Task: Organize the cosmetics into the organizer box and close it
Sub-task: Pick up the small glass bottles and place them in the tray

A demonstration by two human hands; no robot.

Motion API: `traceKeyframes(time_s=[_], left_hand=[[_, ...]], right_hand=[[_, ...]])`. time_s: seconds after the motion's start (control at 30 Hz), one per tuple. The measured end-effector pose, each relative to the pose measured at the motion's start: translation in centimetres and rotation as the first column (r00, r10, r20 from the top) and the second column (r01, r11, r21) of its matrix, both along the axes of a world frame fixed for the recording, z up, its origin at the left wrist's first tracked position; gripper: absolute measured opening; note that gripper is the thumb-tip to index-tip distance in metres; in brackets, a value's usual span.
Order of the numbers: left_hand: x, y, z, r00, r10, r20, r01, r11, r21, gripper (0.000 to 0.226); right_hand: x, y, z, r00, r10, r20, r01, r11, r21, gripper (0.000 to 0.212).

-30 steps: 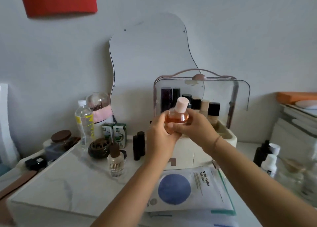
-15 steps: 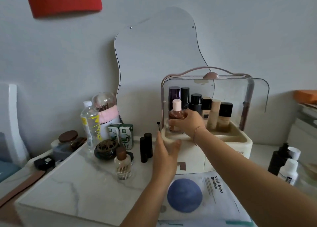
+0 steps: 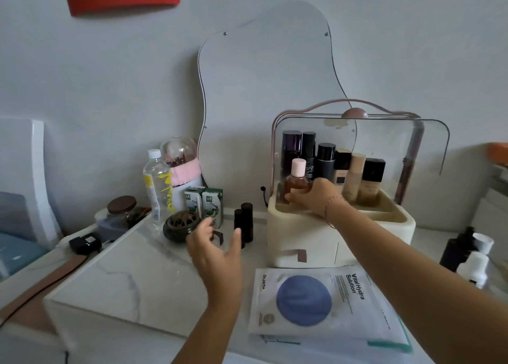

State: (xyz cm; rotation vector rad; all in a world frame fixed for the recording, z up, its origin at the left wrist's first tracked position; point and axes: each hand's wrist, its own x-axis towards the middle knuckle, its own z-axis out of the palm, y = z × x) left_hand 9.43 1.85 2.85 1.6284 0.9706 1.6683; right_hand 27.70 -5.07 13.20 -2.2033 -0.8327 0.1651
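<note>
Gripping the amber bottle [image 3: 295, 182] in the right hand [image 3: 313, 197], right of centre inside the organizer box [image 3: 343, 233] — seat upright before letting go. Left hand [image 3: 217, 253] spread, empty, at centre — ready for the dark tubes [image 3: 246, 220].

One head-worn view — looking forward and down, close over the marble tabletop [image 3: 132, 270] toward the wall.

bare marble top [image 3: 132, 275] front left, dark tubes [image 3: 244, 223] and incense holder [image 3: 181, 226] crowding the organizer box [image 3: 341, 234]
</note>
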Motion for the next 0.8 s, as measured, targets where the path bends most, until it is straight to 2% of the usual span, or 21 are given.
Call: traceKeyframes(time_s=[0.07,0.17,0.27,0.37,0.5,0.57,0.63,0.7,0.73,0.8], left_hand=[[-0.8,1.5,-0.9,0.991,0.098,-0.088,-0.107,0.989,-0.104,0.067],[-1.4,3.1,-2.3,0.98,0.048,-0.195,-0.092,0.971,-0.223,0.074],[-1.4,4.2,-3.4,0.983,-0.06,-0.175,0.013,0.966,-0.259,0.058],[-1.7,4.6,-3.7,0.982,-0.114,-0.152,0.066,0.955,-0.288,0.042],[-2.6,3.6,-3.3,0.993,-0.091,-0.079,0.066,0.959,-0.276,0.042],[-3.0,2.4,-2.3,0.993,-0.115,-0.028,0.106,0.972,-0.21,0.041],[-3.1,0.9,-0.4,0.974,-0.226,0.018,0.226,0.962,-0.153,0.038],[-2.5,-0.8,2.0,0.917,-0.396,0.052,0.399,0.908,-0.124,0.043],[-2.0,-1.6,3.2,0.877,-0.476,0.067,0.481,0.868,-0.122,0.049],[-0.7,-3.4,5.3,0.799,-0.593,0.098,0.601,0.788,-0.135,0.055]], right_hand=[[-0.5,-0.5,0.0,0.999,-0.018,0.029,0.017,1.0,0.026,0.039],[-2.0,-1.4,-0.1,0.988,-0.058,0.145,0.039,0.991,0.129,0.049],[-3.3,-2.8,-0.7,0.962,-0.079,0.26,0.016,0.971,0.237,0.057],[-3.9,-4.5,-1.1,0.959,-0.083,0.27,0.005,0.96,0.278,0.062],[-5.2,-6.8,-1.4,0.942,-0.085,0.325,-0.043,0.928,0.369,0.052],[-6.1,-7.7,-1.1,0.921,-0.012,0.39,-0.158,0.902,0.401,0.045],[-7.1,-8.1,-1.0,0.906,0.193,0.377,-0.316,0.901,0.296,0.048],[-8.0,-8.1,-1.2,0.878,0.387,0.283,-0.436,0.89,0.135,0.062],[-8.2,-8.0,-1.3,0.862,0.43,0.268,-0.468,0.879,0.093,0.067],[-8.2,-8.1,-1.1,0.848,0.45,0.278,-0.492,0.864,0.102,0.07]])
